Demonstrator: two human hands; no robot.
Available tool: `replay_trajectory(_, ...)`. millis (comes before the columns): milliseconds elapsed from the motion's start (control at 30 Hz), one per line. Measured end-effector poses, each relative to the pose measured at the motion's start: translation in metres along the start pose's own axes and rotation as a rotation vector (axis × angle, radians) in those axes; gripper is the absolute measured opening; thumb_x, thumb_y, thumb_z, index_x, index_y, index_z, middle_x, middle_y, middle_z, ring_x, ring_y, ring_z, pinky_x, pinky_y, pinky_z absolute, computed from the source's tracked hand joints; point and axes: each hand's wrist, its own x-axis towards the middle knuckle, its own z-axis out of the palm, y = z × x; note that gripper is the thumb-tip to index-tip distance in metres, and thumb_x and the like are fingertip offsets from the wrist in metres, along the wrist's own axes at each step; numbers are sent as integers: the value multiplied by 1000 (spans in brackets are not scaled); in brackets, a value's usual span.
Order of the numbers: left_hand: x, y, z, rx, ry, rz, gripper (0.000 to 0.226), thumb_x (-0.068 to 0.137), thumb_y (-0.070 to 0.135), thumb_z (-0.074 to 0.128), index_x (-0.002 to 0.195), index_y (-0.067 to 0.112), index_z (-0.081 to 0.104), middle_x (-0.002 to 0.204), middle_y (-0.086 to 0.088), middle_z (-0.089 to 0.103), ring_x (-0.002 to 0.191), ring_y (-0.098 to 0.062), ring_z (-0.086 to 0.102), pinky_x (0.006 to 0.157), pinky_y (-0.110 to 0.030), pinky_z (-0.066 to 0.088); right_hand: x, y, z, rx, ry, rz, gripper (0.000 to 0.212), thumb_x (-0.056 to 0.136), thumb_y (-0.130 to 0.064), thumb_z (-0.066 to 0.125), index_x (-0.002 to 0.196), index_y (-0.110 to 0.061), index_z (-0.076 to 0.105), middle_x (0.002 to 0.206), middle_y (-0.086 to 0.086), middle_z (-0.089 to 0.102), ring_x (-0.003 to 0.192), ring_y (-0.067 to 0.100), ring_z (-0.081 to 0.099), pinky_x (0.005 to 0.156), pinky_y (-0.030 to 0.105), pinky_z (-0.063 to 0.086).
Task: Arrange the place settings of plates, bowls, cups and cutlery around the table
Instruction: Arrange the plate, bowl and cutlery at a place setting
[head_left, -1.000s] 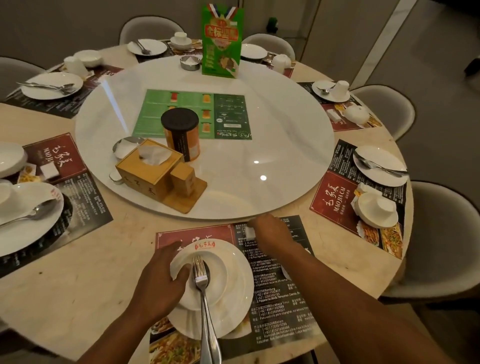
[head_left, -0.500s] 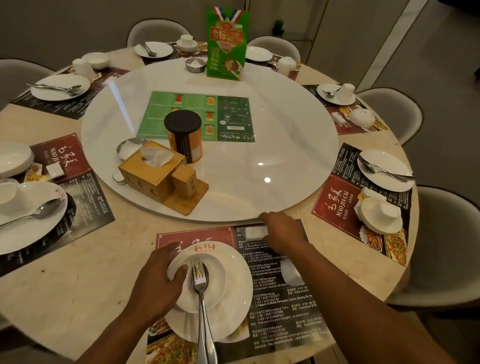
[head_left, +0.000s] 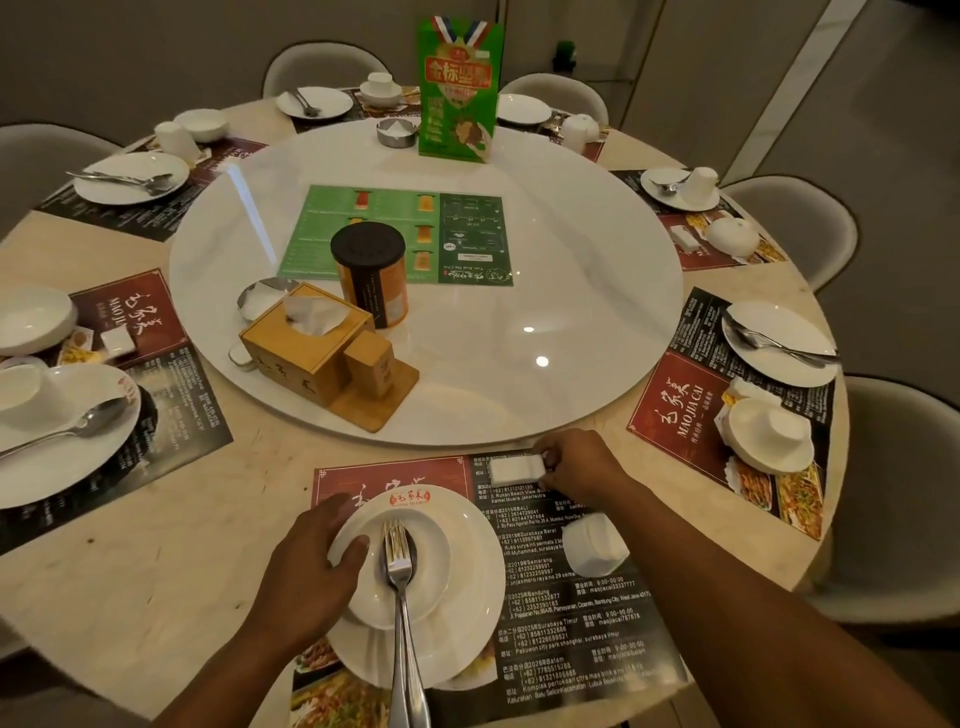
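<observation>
While your left hand (head_left: 306, 577) curls over the left rim of the small bowl (head_left: 415, 597), thumb down on its lip and the other fingers wrapped round the outside, that bowl sits on the big white plate (head_left: 467, 613) on the nearest placemat (head_left: 571, 623); a fork (head_left: 397, 561) lies straight across bowl and plate with its tines pointing away from you, and a spoon (head_left: 414, 550) lies right under it, handles running off the near edge of the view; over to your right hand (head_left: 576, 467), and it is reaching to the far edge of the same placemat, fingertips closed in a pinch on the right end of a small white block (head_left: 514, 472) that lies flat on the mat, just beside the rim of the white turntable (head_left: 571, 260); between your two arms, a white cup (head_left: 592, 543) sits on the mat to the right of the plate, apart from it, and whether it is upright or tipped you cannot tell from here; on the turntable, a wooden tissue box (head_left: 306, 348) stands near you with a black-lidded canister (head_left: 371, 280) just behind it; more plates, bowls and cutlery sit on placemats around the table (head_left: 156, 571).
</observation>
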Motion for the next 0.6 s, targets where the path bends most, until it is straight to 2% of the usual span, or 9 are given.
replay_trajectory(500, -1, 7, 1, -3, 8, -26, 58, 90, 26, 67, 143, 22, 43, 140, -4, 53, 121, -24, 56, 100, -41, 46, 9, 9, 3, -11, -1, 1, 50, 68, -18, 87, 114, -25, 69, 97, -5, 70, 90, 15, 64, 85, 36, 55)
replay_trajectory(600, 0, 11, 1, -10, 8, -28, 59, 90, 25, 67, 143, 23, 42, 140, -4, 53, 122, -24, 55, 100, -41, 46, 7, 8, -1, 20, -12, 7, 59, 69, -17, 86, 123, -24, 64, 96, -5, 69, 92, 16, 64, 86, 37, 54)
